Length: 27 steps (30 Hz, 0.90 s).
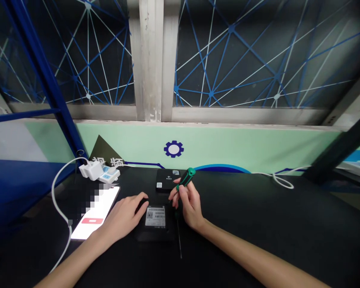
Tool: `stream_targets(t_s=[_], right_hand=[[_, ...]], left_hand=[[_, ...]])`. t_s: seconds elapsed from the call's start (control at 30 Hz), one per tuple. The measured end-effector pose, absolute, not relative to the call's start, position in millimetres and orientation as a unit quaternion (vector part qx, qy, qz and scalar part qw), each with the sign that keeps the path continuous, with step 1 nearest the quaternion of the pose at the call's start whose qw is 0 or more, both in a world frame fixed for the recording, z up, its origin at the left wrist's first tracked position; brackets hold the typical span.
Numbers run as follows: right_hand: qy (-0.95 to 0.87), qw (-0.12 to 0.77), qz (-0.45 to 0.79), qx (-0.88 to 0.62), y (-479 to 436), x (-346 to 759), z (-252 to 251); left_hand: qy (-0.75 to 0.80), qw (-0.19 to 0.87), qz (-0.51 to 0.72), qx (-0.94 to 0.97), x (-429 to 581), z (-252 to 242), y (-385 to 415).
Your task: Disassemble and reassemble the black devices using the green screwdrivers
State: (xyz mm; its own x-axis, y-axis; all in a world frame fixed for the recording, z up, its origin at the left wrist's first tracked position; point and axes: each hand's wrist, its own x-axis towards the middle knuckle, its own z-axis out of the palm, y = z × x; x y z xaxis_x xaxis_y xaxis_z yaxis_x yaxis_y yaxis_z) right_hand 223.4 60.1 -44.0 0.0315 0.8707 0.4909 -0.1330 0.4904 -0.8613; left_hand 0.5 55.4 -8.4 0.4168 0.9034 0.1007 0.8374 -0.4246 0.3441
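Observation:
A flat black device (156, 234) with a white printed label (155, 217) lies in front of me. My left hand (127, 212) is at its upper left corner, thumb and index finger around the edge; the other fingers are partly hidden. In my right hand (189, 202) is a green-and-black screwdriver (186, 178), its handle slanting up to the right just beyond the device's far right corner. The held screwdriver's tip is hidden by fingers and dark background. Beside the device's right edge is a thin metal shaft (180, 240); I cannot tell what it belongs to.
A black box (165, 180) with a small white sticker stands behind the device. To the left, a lit phone (93, 218) lies near a white power strip (109, 175) with a plugged-in charger (91, 171) and white cable (54, 192). Another white cable (283, 184) lies at the back right.

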Motion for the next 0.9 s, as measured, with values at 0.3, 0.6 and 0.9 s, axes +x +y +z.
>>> stream_targets(t_s=[0.3,0.6,0.9], right_hand=[[-0.563,0.645,0.409,-0.316,61,224,-40],[-0.558,0.652,0.401,-0.320,63,222,-40],[-0.574,0.645,0.386,-0.324,64,222,-42]], left_hand=[[0.545,0.111,0.133,0.820,1,-8,57],[0.559,0.085,0.134,0.814,-1,1,58],[0.562,0.049,0.105,0.819,-3,6,58]])
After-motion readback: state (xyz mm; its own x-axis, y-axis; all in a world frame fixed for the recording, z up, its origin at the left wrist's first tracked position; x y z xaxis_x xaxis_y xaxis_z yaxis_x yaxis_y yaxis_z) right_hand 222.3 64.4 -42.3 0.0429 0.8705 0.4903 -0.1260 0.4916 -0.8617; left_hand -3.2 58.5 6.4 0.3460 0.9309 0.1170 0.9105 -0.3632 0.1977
